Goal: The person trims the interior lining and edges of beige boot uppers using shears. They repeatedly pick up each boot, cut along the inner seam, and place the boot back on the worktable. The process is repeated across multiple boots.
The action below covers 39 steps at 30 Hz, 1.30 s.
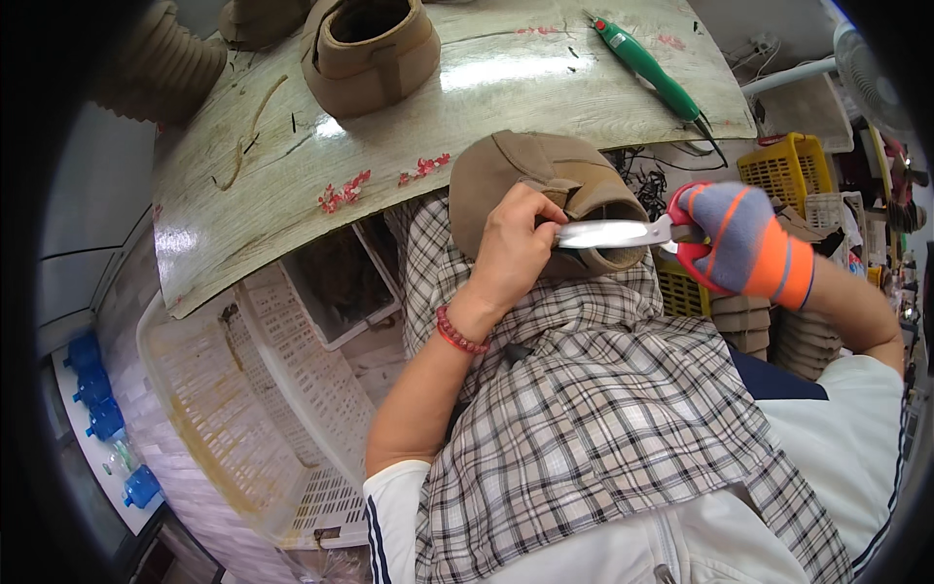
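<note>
A brown shoe (506, 175) rests on my lap against the table edge, its opening turned to the right. My bare left hand (516, 238) is closed on the shoe, thumb and fingers pinched together at the edge by its opening. My right hand (744, 238), in a grey and orange glove, grips the red handles of a pair of scissors (608, 235). The silver blades lie across the shoe's opening and point left, with their tips at my left fingertips. Whether anything lies between the blades is hidden.
Another brown shoe (375, 68) stands on the pale table (467, 107), near a green pen-shaped tool (647, 70) with a cord. Ribbed brown stacks (165, 63) are at the far left. A white plastic basket (292, 389) sits below left; yellow baskets (788, 170) stand at right.
</note>
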### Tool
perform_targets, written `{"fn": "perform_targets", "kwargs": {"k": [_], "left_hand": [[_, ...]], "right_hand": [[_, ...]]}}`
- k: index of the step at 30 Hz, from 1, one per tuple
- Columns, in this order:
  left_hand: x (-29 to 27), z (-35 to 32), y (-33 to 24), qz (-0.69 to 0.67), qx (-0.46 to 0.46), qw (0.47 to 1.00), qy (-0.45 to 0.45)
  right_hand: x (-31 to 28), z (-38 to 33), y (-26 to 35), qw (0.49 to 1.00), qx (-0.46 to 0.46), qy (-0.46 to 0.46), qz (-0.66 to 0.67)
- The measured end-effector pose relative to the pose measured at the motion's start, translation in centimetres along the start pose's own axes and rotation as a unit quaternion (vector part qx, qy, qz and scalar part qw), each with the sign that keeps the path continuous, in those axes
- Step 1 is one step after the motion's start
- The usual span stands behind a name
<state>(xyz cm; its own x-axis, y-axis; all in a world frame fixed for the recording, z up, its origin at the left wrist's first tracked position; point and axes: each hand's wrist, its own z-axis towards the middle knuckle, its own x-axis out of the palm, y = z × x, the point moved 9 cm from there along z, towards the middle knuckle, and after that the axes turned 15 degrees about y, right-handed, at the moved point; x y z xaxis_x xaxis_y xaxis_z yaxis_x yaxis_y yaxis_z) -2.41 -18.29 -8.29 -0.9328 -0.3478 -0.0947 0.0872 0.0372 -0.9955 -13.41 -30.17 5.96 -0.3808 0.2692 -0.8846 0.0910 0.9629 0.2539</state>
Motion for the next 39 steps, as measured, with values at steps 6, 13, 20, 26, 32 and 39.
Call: {"fn": "perform_targets", "kwargs": {"k": [6,13,20,26,32,39], "left_hand": [[0.0,0.6,0.4,0.002,0.025,0.999,-0.03],[0.0,0.7,1.1,-0.048,0.014,0.996,-0.079],[2.0,2.3,2.2,-0.056,0.058,0.995,-0.052],[2.7,1.7,2.6,-0.001,0.01,0.999,-0.043],[3.0,1.6,1.8,0.09,0.033,0.994,-0.053],[4.1,1.8,2.3,0.123,0.029,0.992,-0.023]], "right_hand": [[10.0,1.7,-3.0,0.916,0.145,-0.098,0.362],[10.3,4.3,-3.5,0.946,0.237,-0.094,0.201],[12.7,2.3,-6.7,0.873,0.12,-0.153,0.448],[15.6,0.6,-6.4,0.79,0.122,-0.108,0.591],[15.8,0.5,-5.5,0.849,0.116,-0.121,0.501],[17.9,-0.4,-5.2,0.831,0.104,-0.114,0.534]]}}
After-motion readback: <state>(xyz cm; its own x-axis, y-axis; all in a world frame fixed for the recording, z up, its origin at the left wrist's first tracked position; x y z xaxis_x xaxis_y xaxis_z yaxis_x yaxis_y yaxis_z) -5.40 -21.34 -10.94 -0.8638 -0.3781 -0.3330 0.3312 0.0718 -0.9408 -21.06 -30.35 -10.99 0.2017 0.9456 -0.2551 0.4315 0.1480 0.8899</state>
